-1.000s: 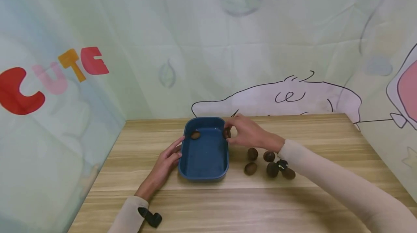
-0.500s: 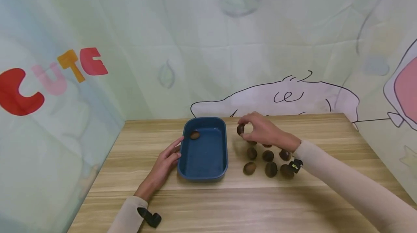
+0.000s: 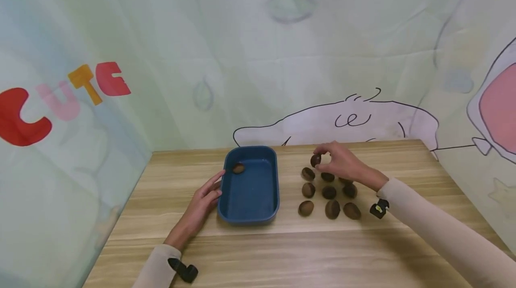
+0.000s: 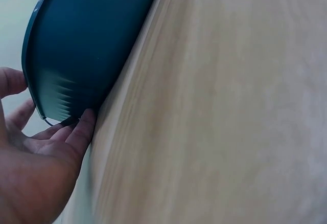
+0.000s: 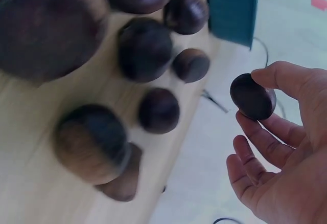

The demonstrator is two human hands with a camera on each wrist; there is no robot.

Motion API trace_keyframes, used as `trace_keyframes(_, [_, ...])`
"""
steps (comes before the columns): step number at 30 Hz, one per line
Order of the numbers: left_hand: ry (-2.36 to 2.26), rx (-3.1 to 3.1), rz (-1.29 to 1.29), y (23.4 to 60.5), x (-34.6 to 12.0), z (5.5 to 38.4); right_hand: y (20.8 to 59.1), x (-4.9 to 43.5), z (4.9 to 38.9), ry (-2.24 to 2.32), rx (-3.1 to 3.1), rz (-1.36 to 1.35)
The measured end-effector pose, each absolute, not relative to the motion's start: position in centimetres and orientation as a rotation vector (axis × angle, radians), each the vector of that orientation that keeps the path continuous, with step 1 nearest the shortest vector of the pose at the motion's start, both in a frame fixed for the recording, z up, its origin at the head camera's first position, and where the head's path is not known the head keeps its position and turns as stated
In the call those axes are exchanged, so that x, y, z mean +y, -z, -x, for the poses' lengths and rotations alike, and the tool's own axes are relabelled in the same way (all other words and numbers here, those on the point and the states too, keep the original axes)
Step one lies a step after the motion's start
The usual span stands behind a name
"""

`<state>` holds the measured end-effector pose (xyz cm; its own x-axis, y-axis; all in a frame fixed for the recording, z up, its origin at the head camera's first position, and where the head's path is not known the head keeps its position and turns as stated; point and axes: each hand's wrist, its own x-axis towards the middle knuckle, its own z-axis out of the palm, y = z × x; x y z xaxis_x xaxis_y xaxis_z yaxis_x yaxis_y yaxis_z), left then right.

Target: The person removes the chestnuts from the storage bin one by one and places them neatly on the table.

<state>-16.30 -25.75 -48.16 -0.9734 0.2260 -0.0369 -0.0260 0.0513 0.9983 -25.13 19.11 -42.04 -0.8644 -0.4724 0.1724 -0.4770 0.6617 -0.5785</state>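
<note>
My right hand (image 3: 342, 162) pinches a dark brown chestnut (image 3: 316, 160) between thumb and fingertips, above the back of the table. In the right wrist view the pinched chestnut (image 5: 253, 96) looks glossy and oval. Several more chestnuts (image 3: 308, 190) lie in rough rows below and in front of that hand, some partly hidden by it. To their left stands a blue rectangular tray (image 3: 249, 222) holding one chestnut (image 3: 238, 168) near its back left corner. With fairly straight fingers, my left hand (image 3: 199, 205) touches the outside of the tray's left wall.
The wooden table (image 3: 258, 256) ends at the back against a printed curtain (image 3: 181, 55) with cartoon drawings. Another side of the curtain hangs along the left table edge. Each sleeve carries a small black wrist camera (image 3: 379, 208).
My right hand has moved right from the tray's right rim, carrying the chestnut to behind the rows. More chestnuts have come into sight. The left hand stays at the tray.
</note>
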Motion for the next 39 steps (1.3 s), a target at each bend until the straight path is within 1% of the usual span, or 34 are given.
trace_keyframes(16, [-2.062, 2.131, -0.211, 48.7, -25.6, 16.1, 45.7, 20.3, 26.8, -0.958, -2.828, -0.735])
trace_keyframes(23, [-2.055, 2.126, -0.226, 48.5, -25.6, 16.1, 46.0, 20.1, 27.4, -0.983, -2.815, -0.682])
trace_keyframes(32, [-2.047, 2.126, -0.224, 48.3, -25.8, 16.1, 46.2, 19.6, 27.6, -1.009, -2.756, -0.745])
trace_keyframes(39, [-2.044, 2.134, -0.222, 48.2, -25.8, 16.2, 45.0, 19.1, 27.6, -0.956, -2.76, -0.748])
